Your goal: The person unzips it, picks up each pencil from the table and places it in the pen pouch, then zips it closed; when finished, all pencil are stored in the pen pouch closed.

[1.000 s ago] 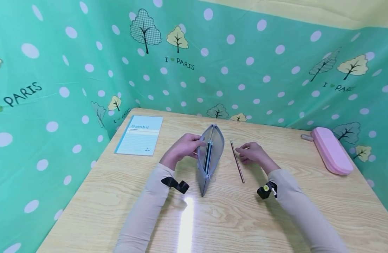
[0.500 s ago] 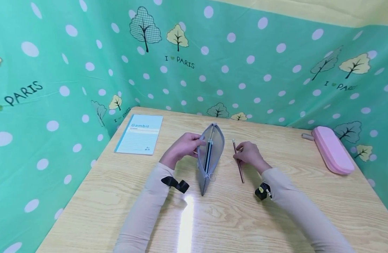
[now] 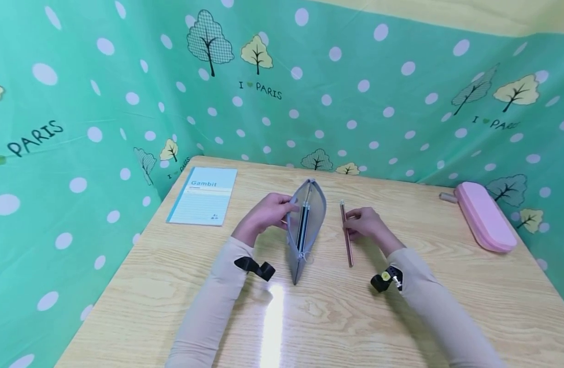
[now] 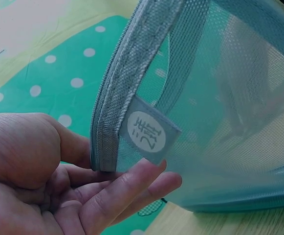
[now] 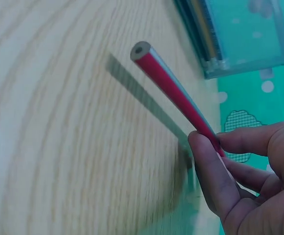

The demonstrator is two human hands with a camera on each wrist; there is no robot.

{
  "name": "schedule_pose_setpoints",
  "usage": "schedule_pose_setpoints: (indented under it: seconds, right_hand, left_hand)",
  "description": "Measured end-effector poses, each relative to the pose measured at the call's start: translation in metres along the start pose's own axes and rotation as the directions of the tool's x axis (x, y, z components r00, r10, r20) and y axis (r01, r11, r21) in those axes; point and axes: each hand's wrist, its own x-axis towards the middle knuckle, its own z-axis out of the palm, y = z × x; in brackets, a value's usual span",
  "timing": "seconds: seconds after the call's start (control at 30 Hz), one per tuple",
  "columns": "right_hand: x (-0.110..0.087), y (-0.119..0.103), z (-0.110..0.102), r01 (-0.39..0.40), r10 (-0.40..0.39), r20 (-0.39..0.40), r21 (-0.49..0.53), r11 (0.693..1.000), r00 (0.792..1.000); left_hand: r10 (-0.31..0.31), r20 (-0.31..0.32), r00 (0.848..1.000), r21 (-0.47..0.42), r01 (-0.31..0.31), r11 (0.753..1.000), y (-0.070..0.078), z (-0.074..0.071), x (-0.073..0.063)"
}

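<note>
My left hand (image 3: 274,210) pinches one edge of a blue-grey mesh zip pouch (image 3: 316,225), whose mouth gapes upward on the table. Several dark pencils (image 3: 303,227) stand inside it. In the left wrist view, thumb and fingers hold the zipped rim beside a small label (image 4: 149,131) on the pouch. To the right of the pouch, my right hand (image 3: 363,223) pinches a red pencil (image 5: 176,93) between thumb and fingers. Its unsharpened end points away from the hand, lifted above the table with a shadow beneath.
A pale blue notebook (image 3: 204,197) lies at the back left of the wooden table (image 3: 319,327). At the far right is a pink pencil case (image 3: 485,217), with a small grey object (image 3: 448,198) beside it. A green dotted curtain (image 3: 282,122) hangs behind.
My right hand has closed its fingers on the pencil and raised it off the table. The left hand and the pouch have stayed in place.
</note>
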Motion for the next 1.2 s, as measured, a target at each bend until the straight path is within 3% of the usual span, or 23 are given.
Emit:
schedule_pose_setpoints:
  seconds: [0.17, 0.3, 0.4, 0.7, 0.93, 1.2]
  right_hand:
    - [-0.009, -0.001, -0.005, 0.039, -0.051, 0.058, 0.205, 0.978, 0.997]
    - [-0.017, -0.005, -0.009, 0.027, -0.084, 0.117, 0.422, 0.906, 0.990]
    - [-0.020, -0.007, -0.011, 0.032, -0.101, 0.111, 0.501, 0.865, 0.989]
    - [-0.038, -0.018, -0.013, 0.082, -0.121, 0.030, 0.574, 0.815, 0.992]
    - [-0.054, -0.027, -0.011, 0.168, -0.183, -0.043, 0.636, 0.753, 0.982]
    - [-0.062, -0.034, -0.008, 0.207, -0.203, -0.081, 0.640, 0.740, 0.976]
  left_hand:
    - [-0.002, 0.003, 1.000, 0.004, 0.002, 1.000, 0.000, 0.000, 0.000]
    - [0.000, 0.004, 1.000, 0.002, 0.000, 1.000, 0.000, 0.000, 0.001]
    - [0.005, -0.004, 1.000, 0.001, -0.005, 1.000, 0.000, 0.000, 0.000]
    - [0.003, -0.005, 1.000, -0.003, -0.003, 1.000, 0.000, 0.001, 0.000]
    - [0.006, -0.007, 1.000, -0.007, -0.006, 1.000, 0.000, 0.001, 0.001]
    - [0.007, -0.002, 1.000, -0.005, -0.007, 1.000, 0.000, 0.001, 0.002]
